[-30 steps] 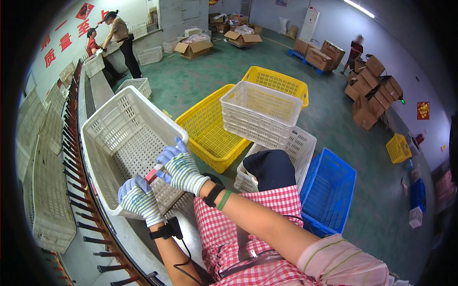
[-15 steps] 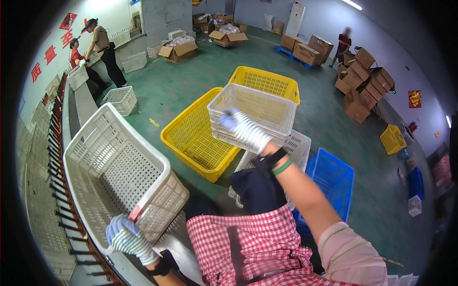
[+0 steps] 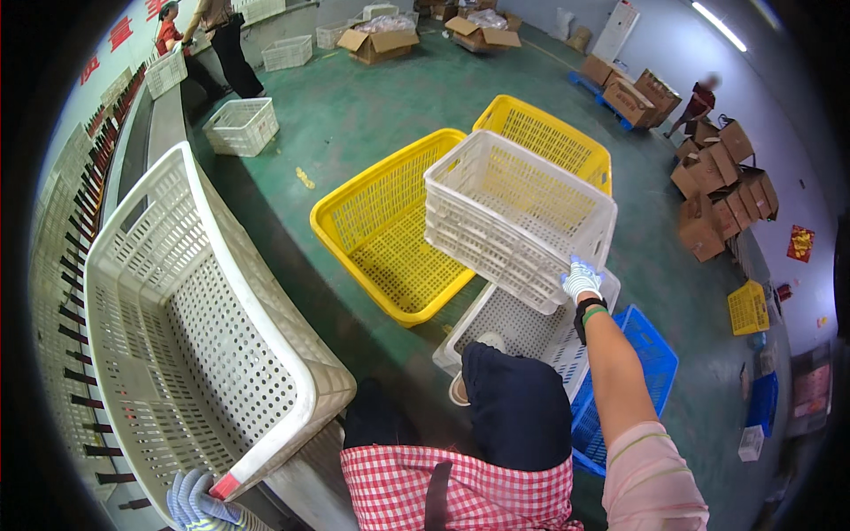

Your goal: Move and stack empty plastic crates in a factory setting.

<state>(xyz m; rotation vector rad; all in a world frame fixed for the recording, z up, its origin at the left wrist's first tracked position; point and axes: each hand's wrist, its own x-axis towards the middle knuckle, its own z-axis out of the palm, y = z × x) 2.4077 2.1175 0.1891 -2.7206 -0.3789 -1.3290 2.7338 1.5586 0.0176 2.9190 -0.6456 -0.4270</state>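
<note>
At the lower left, my left hand [image 3: 199,506], in a striped glove, is closed on the near rim of a large white perforated crate [image 3: 312,389], beside a red mark on it. That crate lies tilted toward me, its inside bare. My right hand [image 3: 582,278], also gloved, grips the near right corner of a stack of white plastic crates [image 3: 505,257]. The stack's top crate holds nothing. Under the stack is a lower white crate [image 3: 460,341], partly covered by it. My palm and some right-hand fingers are hidden.
Two yellow crates [image 3: 390,305] [image 3: 531,115] stand behind the stack, and a blue crate [image 3: 660,354] is by my right arm. A smaller white crate [image 3: 241,128] sits on the green floor farther left. Cardboard boxes [image 3: 708,221] are piled at right; people stand beyond.
My right hand has moved right, from over the stack's left part to its near right corner. The view has shifted, and my left hand stays on the large crate's rim.
</note>
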